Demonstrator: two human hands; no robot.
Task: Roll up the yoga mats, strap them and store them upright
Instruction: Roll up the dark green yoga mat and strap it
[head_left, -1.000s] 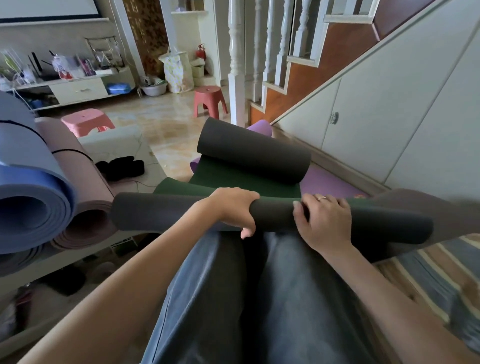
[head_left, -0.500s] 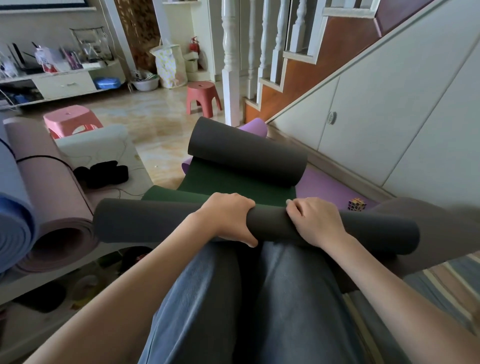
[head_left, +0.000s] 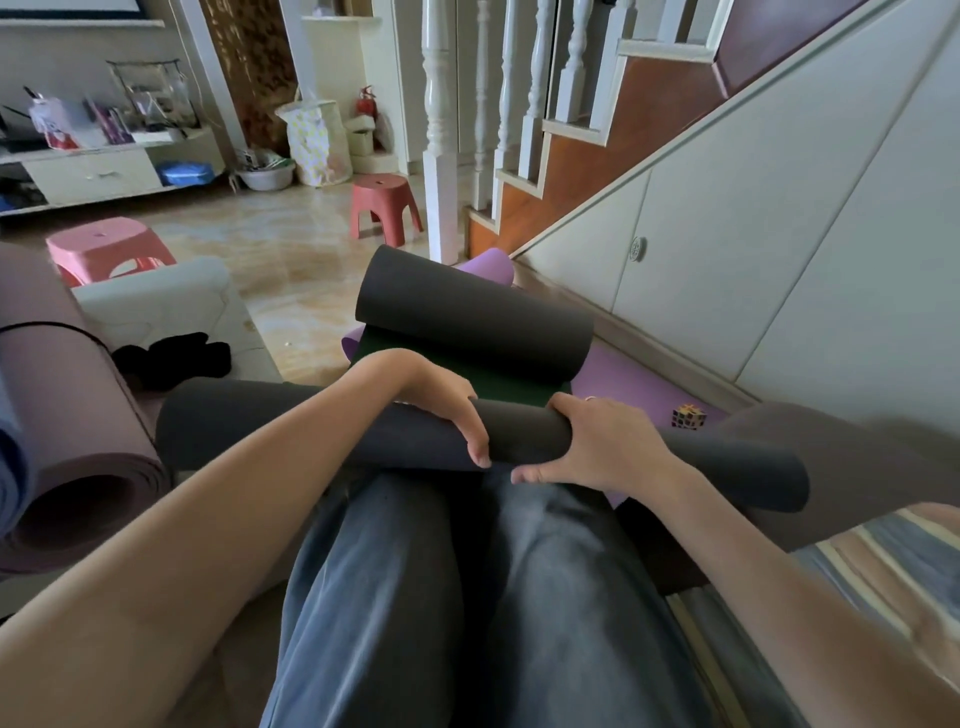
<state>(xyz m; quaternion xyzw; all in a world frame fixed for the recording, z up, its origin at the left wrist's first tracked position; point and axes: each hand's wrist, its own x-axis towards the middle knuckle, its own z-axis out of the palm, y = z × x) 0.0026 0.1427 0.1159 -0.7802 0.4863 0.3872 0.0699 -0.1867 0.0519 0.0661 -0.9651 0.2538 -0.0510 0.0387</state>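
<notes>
Dark yoga mat (head_left: 524, 431): near end rolled into a tube lying crosswise over the lap; far end curled into a second roll (head_left: 467, 317) farther out on the floor, with a flat green stretch (head_left: 498, 371) between the two. Left part of the tube partly covered by the forearm; right end open, interior too dark to read.

Left hand (head_left: 441, 400): draped over the top of the tube, fingers curled down its near face; grip closed around the roll. Thumb hidden behind the hand.

Right hand (head_left: 608, 447): clasped on the tube just beside the left, thumb reaching under the near side, ring on one finger; grip closed on the roll. Fingertips hidden over the far side.

Purple mat (head_left: 628, 379): spread flat under the dark mat, mostly covered; only edges and a raised far end showing.

Mauve rolled mat (head_left: 78, 441): at far left, banded by a dark strap, cut off by the frame edge. Sliver of a blue roll (head_left: 10, 467) beside it, mostly out of view.

Puzzle cube (head_left: 688, 415): on the purple mat near the wall, small, colours hard to make out.

Black bundle (head_left: 176, 358): on a pale cushion, kind unclear.

Two plastic stools: pink (head_left: 104, 249) at left, red (head_left: 384, 205) near the stair post.

Shelf clutter in the background: too small to identify.
</notes>
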